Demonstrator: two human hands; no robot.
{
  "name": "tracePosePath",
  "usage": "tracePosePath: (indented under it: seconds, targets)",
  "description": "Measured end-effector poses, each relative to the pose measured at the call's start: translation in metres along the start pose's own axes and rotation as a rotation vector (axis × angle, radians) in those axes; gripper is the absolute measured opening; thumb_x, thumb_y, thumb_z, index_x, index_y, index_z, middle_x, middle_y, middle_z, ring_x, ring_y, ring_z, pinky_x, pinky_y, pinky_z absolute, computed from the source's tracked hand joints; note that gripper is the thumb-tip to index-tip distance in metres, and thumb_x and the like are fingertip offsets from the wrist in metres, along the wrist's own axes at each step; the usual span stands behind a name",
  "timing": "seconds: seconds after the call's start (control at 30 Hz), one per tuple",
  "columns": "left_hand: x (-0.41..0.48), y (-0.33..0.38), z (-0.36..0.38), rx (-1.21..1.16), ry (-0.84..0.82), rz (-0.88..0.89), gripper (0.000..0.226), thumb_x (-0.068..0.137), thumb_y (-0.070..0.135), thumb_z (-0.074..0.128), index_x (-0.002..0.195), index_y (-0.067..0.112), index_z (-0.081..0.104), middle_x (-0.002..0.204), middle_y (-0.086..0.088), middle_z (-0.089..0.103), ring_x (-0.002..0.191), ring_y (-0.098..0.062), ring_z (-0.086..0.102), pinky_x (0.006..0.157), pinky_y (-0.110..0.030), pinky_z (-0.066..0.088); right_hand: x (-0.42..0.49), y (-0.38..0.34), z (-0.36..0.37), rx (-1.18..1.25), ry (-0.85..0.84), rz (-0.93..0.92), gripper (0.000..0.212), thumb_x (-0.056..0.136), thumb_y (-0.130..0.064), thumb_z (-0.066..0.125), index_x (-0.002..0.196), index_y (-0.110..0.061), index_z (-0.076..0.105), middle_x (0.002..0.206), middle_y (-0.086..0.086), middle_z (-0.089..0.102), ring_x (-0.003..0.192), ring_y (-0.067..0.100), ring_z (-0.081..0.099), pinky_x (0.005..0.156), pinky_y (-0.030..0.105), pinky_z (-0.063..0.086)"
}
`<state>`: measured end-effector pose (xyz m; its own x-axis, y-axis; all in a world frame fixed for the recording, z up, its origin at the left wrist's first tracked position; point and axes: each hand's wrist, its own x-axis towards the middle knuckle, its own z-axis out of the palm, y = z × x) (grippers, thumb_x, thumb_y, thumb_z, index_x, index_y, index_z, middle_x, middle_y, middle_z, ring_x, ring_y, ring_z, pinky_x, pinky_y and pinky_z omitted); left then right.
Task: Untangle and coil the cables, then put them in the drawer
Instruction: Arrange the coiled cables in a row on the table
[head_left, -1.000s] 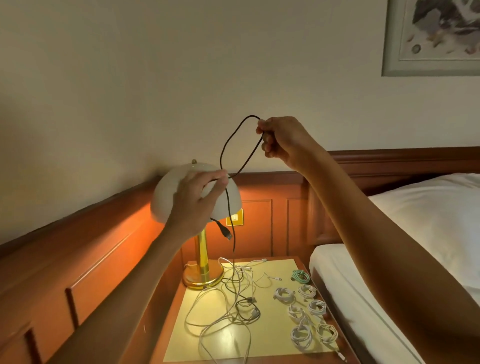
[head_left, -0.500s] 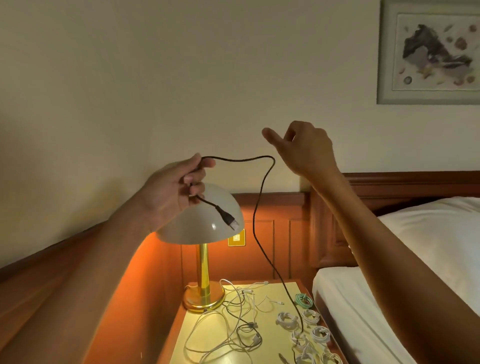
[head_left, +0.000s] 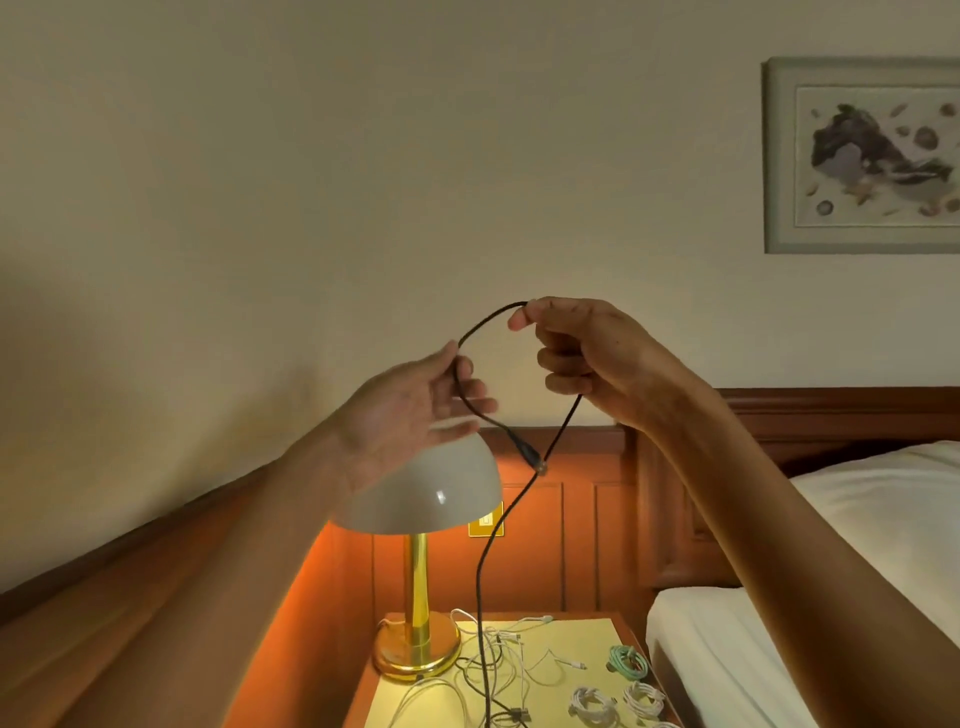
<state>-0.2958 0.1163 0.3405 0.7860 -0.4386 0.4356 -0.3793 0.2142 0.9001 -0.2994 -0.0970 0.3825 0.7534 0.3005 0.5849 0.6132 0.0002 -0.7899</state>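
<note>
A black cable (head_left: 480, 571) rises from the nightstand (head_left: 582, 631) to my raised hands. My right hand (head_left: 592, 358) pinches it between thumb and forefinger at the top of a loop, and its other fingers curl round the strand that drops to the table. My left hand (head_left: 415, 405) holds the loop's other side between thumb and fingers. The cable's plug end (head_left: 532, 460) dangles below that hand. A tangle of white cables (head_left: 498, 654) lies on the nightstand. Coiled white cables (head_left: 592, 701) and a coiled green cable (head_left: 628, 662) lie at its right. No drawer is in view.
A lit lamp (head_left: 431, 493) with a white dome shade and brass stem stands at the nightstand's back left, right under my left hand. A bed (head_left: 779, 649) with white sheets borders the nightstand on the right. Wooden panelling runs behind, and a framed picture (head_left: 862, 156) hangs on the wall.
My right hand, which had let go of the black cable, has taken hold of it again. Both hands have come closer together, making a small loop. The view has tilted up.
</note>
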Motion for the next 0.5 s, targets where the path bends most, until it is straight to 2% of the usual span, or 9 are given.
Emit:
tracePosePath:
  seconds: [0.07,0.1,0.17,0.23,0.27,0.33,0.37,0.43,0.5]
  targets:
    - [-0.001,-0.016,0.003,-0.093,-0.064,-0.025,0.021,0.098,0.034,0.043,0.088,0.020,0.055,0.112,-0.009,0.069,0.120,-0.028,0.061,0.102,-0.047,0.044,0.006,0.002,0.003,0.016,0.098,0.011,0.025,0.104,-0.019,0.046,0.099,-0.007,0.067,0.062,-0.003,0.020,0.052,0.013,0.014,0.043,0.024,0.018]
    - [-0.002,-0.022,0.005,-0.167,-0.079,-0.029,0.021,0.100,0.032,0.041,0.089,0.019,0.053,0.109,-0.010,0.070,0.119,-0.031,0.061,0.101,-0.047,0.047,0.010,0.003,0.004,0.017,0.150,0.019,0.026,0.104,-0.020,0.046,0.100,-0.006,0.067,0.060,-0.004,0.021,0.050,0.012,0.015,0.043,0.024,0.018]
    - [-0.004,-0.027,0.007,-0.320,-0.096,-0.036,0.023,0.102,0.029,0.040,0.089,0.017,0.054,0.082,-0.004,0.063,0.095,-0.026,0.069,0.093,-0.042,0.054,0.016,0.007,0.004,0.013,0.256,0.029,0.027,0.104,-0.021,0.046,0.099,-0.006,0.068,0.059,-0.003,0.022,0.048,0.011,0.017,0.043,0.025,0.018]
    - [-0.005,-0.026,0.008,-0.428,-0.099,-0.056,0.026,0.102,0.028,0.040,0.085,0.017,0.056,0.067,0.002,0.047,0.066,-0.015,0.058,0.077,-0.033,0.057,0.020,0.010,0.000,-0.042,0.332,0.031,0.027,0.104,-0.021,0.048,0.097,-0.006,0.069,0.060,-0.002,0.022,0.048,0.011,0.018,0.043,0.025,0.019]
    - [-0.005,-0.024,0.007,-0.439,-0.091,-0.065,0.026,0.101,0.027,0.041,0.083,0.017,0.057,0.066,0.003,0.043,0.061,-0.012,0.052,0.070,-0.029,0.055,0.021,0.011,-0.003,-0.100,0.353,0.035,0.027,0.103,-0.022,0.049,0.096,-0.007,0.070,0.060,-0.001,0.023,0.048,0.012,0.019,0.043,0.025,0.020]
    - [-0.007,-0.021,0.005,-0.350,-0.075,-0.077,0.024,0.100,0.027,0.042,0.083,0.019,0.056,0.067,0.004,0.043,0.060,-0.010,0.049,0.062,-0.024,0.051,0.022,0.016,-0.009,-0.335,0.372,0.025,0.028,0.101,-0.027,0.051,0.094,-0.011,0.074,0.060,-0.001,0.034,0.049,0.014,0.028,0.044,0.025,0.024]
    - [-0.008,-0.021,0.004,-0.283,-0.073,-0.083,0.022,0.101,0.029,0.043,0.085,0.020,0.056,0.068,0.004,0.045,0.060,-0.010,0.049,0.060,-0.023,0.049,0.021,0.018,-0.013,-0.536,0.381,0.008,0.028,0.100,-0.032,0.053,0.095,-0.015,0.075,0.064,0.000,0.047,0.053,0.016,0.041,0.047,0.025,0.031]
    - [-0.011,-0.022,0.002,-0.174,-0.047,-0.092,0.020,0.102,0.031,0.042,0.089,0.021,0.055,0.070,0.005,0.046,0.060,-0.009,0.047,0.056,-0.020,0.043,0.015,0.026,-0.020,-0.970,0.410,-0.066,0.026,0.096,-0.043,0.057,0.107,-0.026,0.073,0.089,-0.001,0.066,0.081,0.017,0.061,0.067,0.027,0.042]
    - [-0.012,-0.027,0.001,-0.076,0.007,-0.084,0.020,0.103,0.031,0.041,0.093,0.020,0.054,0.069,0.004,0.046,0.060,-0.010,0.046,0.055,-0.021,0.042,0.005,0.032,-0.022,-1.120,0.291,-0.190,0.038,0.092,-0.047,0.063,0.128,-0.035,0.062,0.108,-0.004,0.064,0.096,0.011,0.059,0.078,0.027,0.042]
